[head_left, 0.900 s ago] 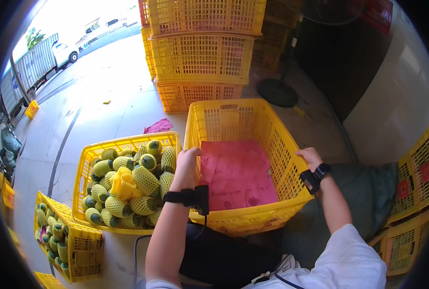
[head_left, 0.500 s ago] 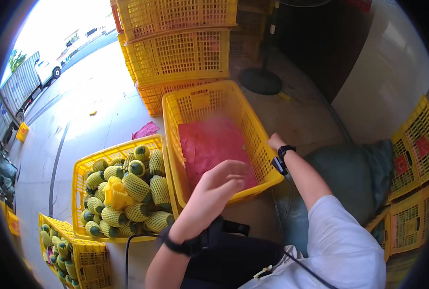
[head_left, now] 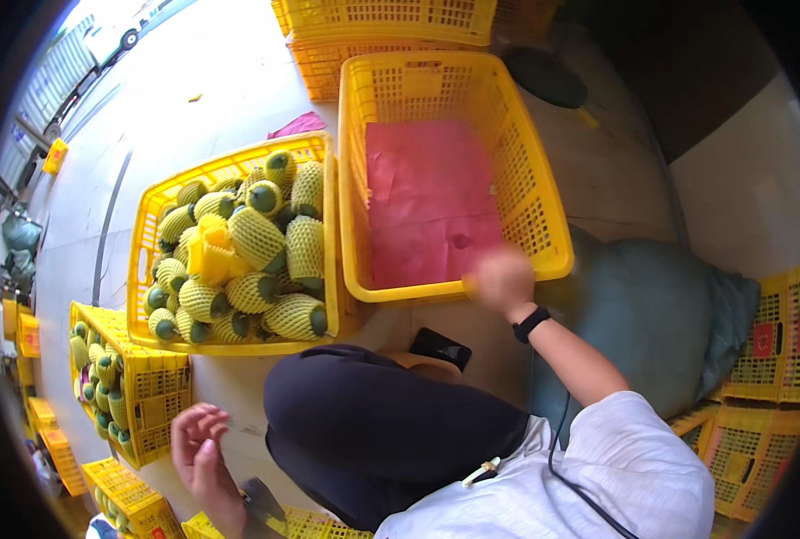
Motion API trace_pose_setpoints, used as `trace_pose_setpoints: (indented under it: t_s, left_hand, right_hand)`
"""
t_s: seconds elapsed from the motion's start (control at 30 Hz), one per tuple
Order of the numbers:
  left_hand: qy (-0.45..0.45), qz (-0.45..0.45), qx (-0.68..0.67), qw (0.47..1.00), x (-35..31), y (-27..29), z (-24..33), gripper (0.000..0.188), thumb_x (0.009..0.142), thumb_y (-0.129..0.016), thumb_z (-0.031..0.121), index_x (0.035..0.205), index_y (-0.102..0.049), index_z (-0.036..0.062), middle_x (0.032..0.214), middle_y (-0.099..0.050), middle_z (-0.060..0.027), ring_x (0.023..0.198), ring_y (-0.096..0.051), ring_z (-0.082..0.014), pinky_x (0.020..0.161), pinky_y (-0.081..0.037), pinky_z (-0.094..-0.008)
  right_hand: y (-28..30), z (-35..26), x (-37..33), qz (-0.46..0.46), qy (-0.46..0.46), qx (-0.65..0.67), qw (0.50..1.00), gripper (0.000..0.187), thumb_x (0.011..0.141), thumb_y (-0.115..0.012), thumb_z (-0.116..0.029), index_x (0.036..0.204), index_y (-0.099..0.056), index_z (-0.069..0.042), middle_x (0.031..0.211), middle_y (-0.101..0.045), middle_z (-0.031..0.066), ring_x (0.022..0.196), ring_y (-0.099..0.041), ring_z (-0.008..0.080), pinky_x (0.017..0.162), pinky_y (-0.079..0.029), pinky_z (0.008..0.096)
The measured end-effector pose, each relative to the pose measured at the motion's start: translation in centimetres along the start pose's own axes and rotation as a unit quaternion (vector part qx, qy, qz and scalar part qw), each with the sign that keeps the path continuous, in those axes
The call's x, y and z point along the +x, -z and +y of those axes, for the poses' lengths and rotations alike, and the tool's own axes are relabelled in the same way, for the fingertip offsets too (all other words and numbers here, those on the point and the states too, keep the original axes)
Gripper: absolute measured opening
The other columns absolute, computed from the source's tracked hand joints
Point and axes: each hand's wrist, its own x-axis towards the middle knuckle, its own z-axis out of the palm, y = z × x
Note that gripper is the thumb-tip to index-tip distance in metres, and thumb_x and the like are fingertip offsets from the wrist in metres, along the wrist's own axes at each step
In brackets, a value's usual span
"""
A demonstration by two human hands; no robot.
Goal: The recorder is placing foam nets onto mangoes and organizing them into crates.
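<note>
A yellow plastic crate [head_left: 530,180] lined with pink paper [head_left: 427,202] stands in front of me. My right hand [head_left: 500,280] is blurred at its near rim; whether it grips the rim I cannot tell. My left hand [head_left: 200,449] hangs low at the left beside my knee, fingers apart, holding nothing. Left of the lined crate stands a second yellow crate [head_left: 139,269] piled with green fruit [head_left: 274,251] in yellowish foam net sleeves.
More crates of sleeved fruit [head_left: 126,395] stand at the lower left. Stacked yellow crates [head_left: 391,22] rise behind. A dark phone [head_left: 440,349] lies on the floor by my knee. A grey-green sack [head_left: 651,314] and further crates [head_left: 768,350] are on my right.
My left hand has left the lined crate's rim and swung down to the lower left. My right hand moved from the crate's right rim to its near edge. The crate now sits closer.
</note>
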Motion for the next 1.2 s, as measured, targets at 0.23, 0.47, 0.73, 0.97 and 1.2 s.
trace_pose_setpoints:
  t_s: [0.23, 0.47, 0.73, 0.97, 1.2]
  left_hand:
    - [0.174, 0.091, 0.131, 0.972, -7.8, 6.5, -3.5, 0.028, 0.087, -0.049, 0.011, 0.113, -0.051, 0.0002, 0.109, -0.056, -0.014, 0.102, -0.052, -0.0224, 0.093, -0.038, -0.0329]
    - [0.342, 0.311, 0.285, 0.84, -21.8, 10.0, -6.4, 0.047, 0.089, -0.049, 0.022, 0.129, -0.039, -0.0007, 0.125, -0.046, -0.0188, 0.111, -0.046, -0.027, 0.096, -0.035, -0.0343]
    - [0.142, 0.452, 0.249, 0.845, -26.6, 7.3, -11.7, 0.054, 0.091, -0.041, 0.034, 0.132, -0.035, 0.0001, 0.131, -0.04, -0.0184, 0.116, -0.042, -0.0288, 0.098, -0.033, -0.0387]
    - [0.152, 0.424, 0.234, 0.861, -24.6, 8.9, -13.4, 0.05, 0.095, -0.032, 0.034, 0.134, -0.033, 0.0028, 0.134, -0.037, -0.015, 0.123, -0.036, -0.0256, 0.104, -0.024, -0.0362]
    - [0.14, 0.387, 0.222, 0.884, -21.3, 9.7, -15.9, 0.052, 0.094, -0.034, 0.037, 0.13, -0.037, -0.0001, 0.131, -0.04, -0.016, 0.118, -0.041, -0.0262, 0.101, -0.03, -0.0365]
  right_hand:
    - [-1.4, 0.0, 0.2, 0.018, -0.003, -0.021, 1.0, 0.02, 0.079, -0.05, -0.026, 0.066, -0.055, -0.011, 0.066, -0.054, 0.0052, 0.067, -0.054, 0.023, 0.06, -0.041, 0.0374]
    - [-2.7, -2.5, -3.7, -0.086, 0.194, 0.027, 0.977, 0.013, 0.074, -0.052, -0.015, 0.084, -0.054, -0.008, 0.091, -0.053, 0.0092, 0.085, -0.051, 0.0257, 0.074, -0.038, 0.0407]
    - [-14.8, -7.9, -15.4, -0.515, -0.09, -0.042, 0.851, 0.066, 0.066, -0.07, -0.031, 0.119, -0.042, -0.005, 0.112, -0.047, 0.0178, 0.103, -0.049, 0.0312, 0.084, -0.042, 0.0454]
    - [-20.5, -8.0, -16.6, -0.353, 0.018, -0.028, 0.935, 0.067, 0.068, -0.069, -0.027, 0.123, -0.038, -0.006, 0.108, -0.047, 0.0184, 0.102, -0.048, 0.0344, 0.082, -0.044, 0.0447]
    - [-17.1, -7.4, -14.5, -0.421, 0.017, -0.019, 0.907, 0.081, 0.062, -0.072, -0.031, 0.127, -0.036, -0.001, 0.101, -0.051, 0.0194, 0.093, -0.054, 0.034, 0.079, -0.047, 0.0426]
